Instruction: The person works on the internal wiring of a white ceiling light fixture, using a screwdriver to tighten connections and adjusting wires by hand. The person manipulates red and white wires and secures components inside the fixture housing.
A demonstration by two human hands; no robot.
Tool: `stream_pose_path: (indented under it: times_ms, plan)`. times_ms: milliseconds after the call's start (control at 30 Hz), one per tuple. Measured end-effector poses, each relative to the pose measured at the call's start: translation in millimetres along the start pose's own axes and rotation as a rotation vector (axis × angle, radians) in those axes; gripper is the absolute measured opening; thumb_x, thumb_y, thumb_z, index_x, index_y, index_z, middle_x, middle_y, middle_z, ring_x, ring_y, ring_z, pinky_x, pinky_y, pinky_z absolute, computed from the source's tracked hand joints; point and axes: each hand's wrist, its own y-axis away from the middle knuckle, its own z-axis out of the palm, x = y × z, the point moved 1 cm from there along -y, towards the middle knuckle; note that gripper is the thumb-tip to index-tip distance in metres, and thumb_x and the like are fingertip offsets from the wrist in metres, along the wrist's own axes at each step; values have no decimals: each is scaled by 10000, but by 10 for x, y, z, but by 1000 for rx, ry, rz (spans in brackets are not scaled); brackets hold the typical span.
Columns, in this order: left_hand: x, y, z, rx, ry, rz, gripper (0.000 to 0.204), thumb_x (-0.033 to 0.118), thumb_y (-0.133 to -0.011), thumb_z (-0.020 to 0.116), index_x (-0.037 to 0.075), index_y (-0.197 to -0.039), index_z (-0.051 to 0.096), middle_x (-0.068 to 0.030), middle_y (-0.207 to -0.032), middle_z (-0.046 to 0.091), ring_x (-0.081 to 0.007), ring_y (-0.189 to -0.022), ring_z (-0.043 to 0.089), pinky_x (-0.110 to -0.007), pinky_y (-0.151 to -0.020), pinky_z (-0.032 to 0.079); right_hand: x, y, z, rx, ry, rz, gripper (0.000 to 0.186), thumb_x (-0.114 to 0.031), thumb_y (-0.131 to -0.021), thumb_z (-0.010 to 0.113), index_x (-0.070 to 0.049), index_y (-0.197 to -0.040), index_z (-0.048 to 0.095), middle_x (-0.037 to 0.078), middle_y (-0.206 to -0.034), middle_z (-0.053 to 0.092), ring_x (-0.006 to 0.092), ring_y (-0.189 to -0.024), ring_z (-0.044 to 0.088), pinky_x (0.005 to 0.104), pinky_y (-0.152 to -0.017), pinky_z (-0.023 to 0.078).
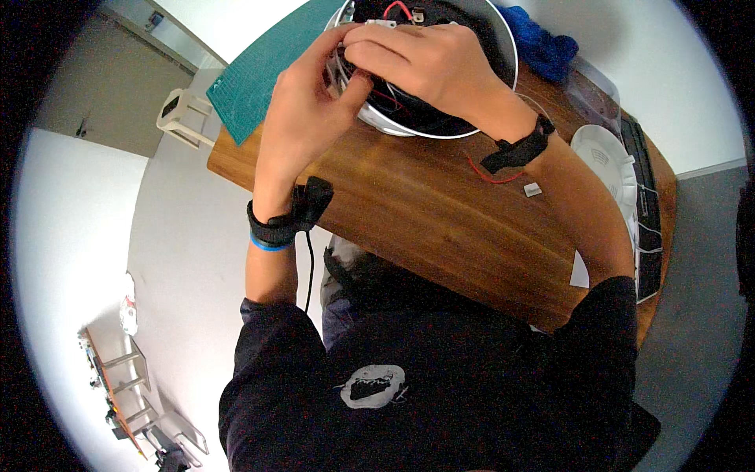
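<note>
A person seated at a brown wooden worktop (409,212) works with both bare hands inside a round, white-rimmed appliance housing with a dark interior (440,118), which sits at the far edge of the worktop, partly over a green cutting mat (259,71). At left, a white plastic stool (182,116) stands on the pale floor. The left hand (303,110), a black strap with a blue band at its wrist, has its grip closed, thumb and fingers pinching at the housing's near rim beside thin red wiring (385,98). The right hand (421,59), also strapped in black, curls over the opening; its fingertips are hidden, so what its grip holds cannot be told. Done well, such fine work likely asks one hand to steady the rim while the other moves slowly, without tugging the wires. Farther right lie a loose red wire (491,177), a small white connector (532,189), a blue cloth (543,43) and a round white cover (605,161).
</note>
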Motion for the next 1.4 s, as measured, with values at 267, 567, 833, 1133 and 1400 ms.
stream_pose_path:
  times_ms: [267,567,833,1133,1400]
  plan:
    - [-255,74,4,-115,203,-49,646,15,-970,706,4,-1563,451,-97,-1348,665,-153,-1215,628,-311,-1032,520,68,-93,-37,64,-218,47,67,-93,-918,699,-61,-932,757,21,-1043,751,159,-772,745,266,-598,596]
    - [-297,133,-40,-125,271,-88,667,-25,-982,706,7,-1581,414,-107,-1405,627,-182,-1275,602,-324,-1074,511,-4,-67,19,96,-225,65,50,-92,-903,689,-85,-907,739,-5,-1027,715,126,-752,725,238,-590,594]
    - [-143,132,-11,-77,331,-25,645,-6,-1034,645,23,-1610,356,-122,-1402,634,-188,-1279,602,-349,-1112,479,-27,-15,69,119,-184,48,37,-103,-891,700,-86,-862,716,4,-1017,706,125,-722,717,236,-582,599]
    - [-277,224,-114,-127,425,-78,571,185,-1120,559,35,-1608,302,-185,-1416,622,-187,-1271,590,-342,-1064,484,-58,-4,73,129,-195,63,99,-133,-887,725,-60,-821,724,31,-1027,723,130,-710,725,229,-538,590]
    - [-350,254,-93,-47,371,-63,522,253,-1147,502,15,-1591,369,-125,-1334,643,-136,-1181,576,-280,-1007,468,-114,-35,133,233,-192,85,107,-114,-862,728,-36,-792,706,23,-991,706,126,-719,724,231,-554,596]
